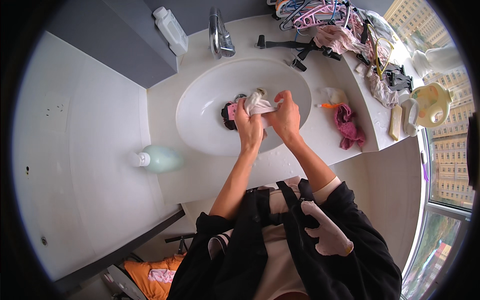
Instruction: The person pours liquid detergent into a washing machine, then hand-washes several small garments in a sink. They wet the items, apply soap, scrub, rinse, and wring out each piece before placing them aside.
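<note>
Over the white oval sink basin [202, 101], my left hand [248, 129] grips a pale wet cloth item [258, 106], perhaps a sock. The same cloth stretches across to my right hand [287, 116], which pinches its other end with the index finger raised and bent. Part of the fabric hangs below, half hidden by my hands. Beneath, on the bottom of the basin near the drain [240, 97], lie a black and pink cloth item [229, 114] and a beige cloth piece [261, 91].
A chrome faucet [215, 35] and a white bottle [171, 32] stand behind the basin. At left is a green pump bottle [161, 159]. To the right are a maroon cloth [348, 127], an orange-handled brush [332, 105], a soap bar [395, 123] and piled hangers [315, 17].
</note>
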The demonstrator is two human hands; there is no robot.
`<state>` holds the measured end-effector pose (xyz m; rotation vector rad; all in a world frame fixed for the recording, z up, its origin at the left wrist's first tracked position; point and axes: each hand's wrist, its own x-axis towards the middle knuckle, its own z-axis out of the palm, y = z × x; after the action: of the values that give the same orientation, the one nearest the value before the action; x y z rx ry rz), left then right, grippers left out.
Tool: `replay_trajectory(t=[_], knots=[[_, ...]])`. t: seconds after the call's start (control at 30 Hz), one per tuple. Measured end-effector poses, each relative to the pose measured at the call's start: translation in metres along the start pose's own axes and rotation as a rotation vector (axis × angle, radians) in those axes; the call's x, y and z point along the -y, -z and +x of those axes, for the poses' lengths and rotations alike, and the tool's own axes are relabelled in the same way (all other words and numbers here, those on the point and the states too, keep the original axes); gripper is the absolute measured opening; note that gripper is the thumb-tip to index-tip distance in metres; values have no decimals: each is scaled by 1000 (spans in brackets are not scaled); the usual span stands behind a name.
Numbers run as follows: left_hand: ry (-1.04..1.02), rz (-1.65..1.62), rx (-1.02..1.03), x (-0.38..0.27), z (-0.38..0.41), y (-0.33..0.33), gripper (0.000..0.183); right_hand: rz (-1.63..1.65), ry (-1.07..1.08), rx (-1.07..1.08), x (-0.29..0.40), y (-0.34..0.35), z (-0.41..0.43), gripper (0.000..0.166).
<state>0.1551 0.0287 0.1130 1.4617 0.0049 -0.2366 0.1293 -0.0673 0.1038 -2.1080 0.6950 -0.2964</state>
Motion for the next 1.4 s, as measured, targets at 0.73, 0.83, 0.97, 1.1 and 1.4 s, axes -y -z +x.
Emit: replay_trajectory(t=[0.73,0.83,0.97,1.1,1.4], knots=[[-26,98,-65,17,29,25,11,1126,-348,315,-6,7,-1,22],[-15,-5,-123,29,34,28,22,1151,-251,541,-5,15,-1,22],[114,-318,-43,35,29,24,39,1094,-163,541,-9,29,12,21],[224,-573,307,27,22,27,37,1097,-183,405,-15,31,22,14],[285,-1046,678,17,-1,20,54,1109,-256,475,-41,2,34,11]])
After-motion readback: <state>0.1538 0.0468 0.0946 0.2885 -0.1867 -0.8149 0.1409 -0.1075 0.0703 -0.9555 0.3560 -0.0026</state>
